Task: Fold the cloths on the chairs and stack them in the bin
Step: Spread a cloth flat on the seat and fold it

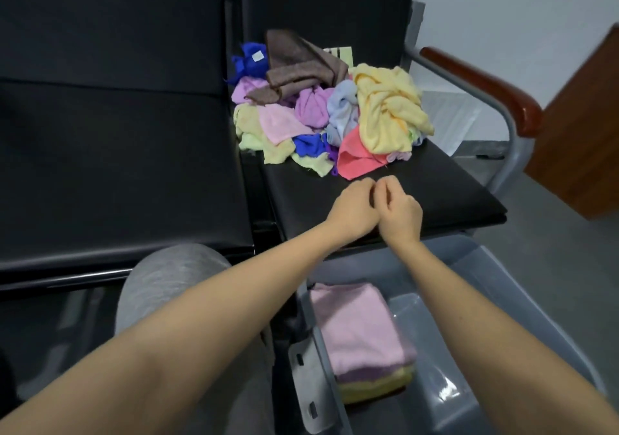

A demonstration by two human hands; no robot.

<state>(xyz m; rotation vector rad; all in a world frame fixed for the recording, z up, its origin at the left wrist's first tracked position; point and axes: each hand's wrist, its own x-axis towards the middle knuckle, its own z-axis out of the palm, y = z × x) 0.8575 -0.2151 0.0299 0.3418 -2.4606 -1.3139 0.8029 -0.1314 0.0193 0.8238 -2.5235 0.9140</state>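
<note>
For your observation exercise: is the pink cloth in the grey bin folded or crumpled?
Folded. The pink cloth lies flat and squared atop a neat stack inside the grey bin.

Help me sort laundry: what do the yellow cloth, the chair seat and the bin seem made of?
Yellow cloth: likely microfibre or terry, matte, fuzzy, limp folds. Chair seat: black leather or vinyl, smooth with faint sheen. Bin: translucent grey plastic, glossy glints.
</note>
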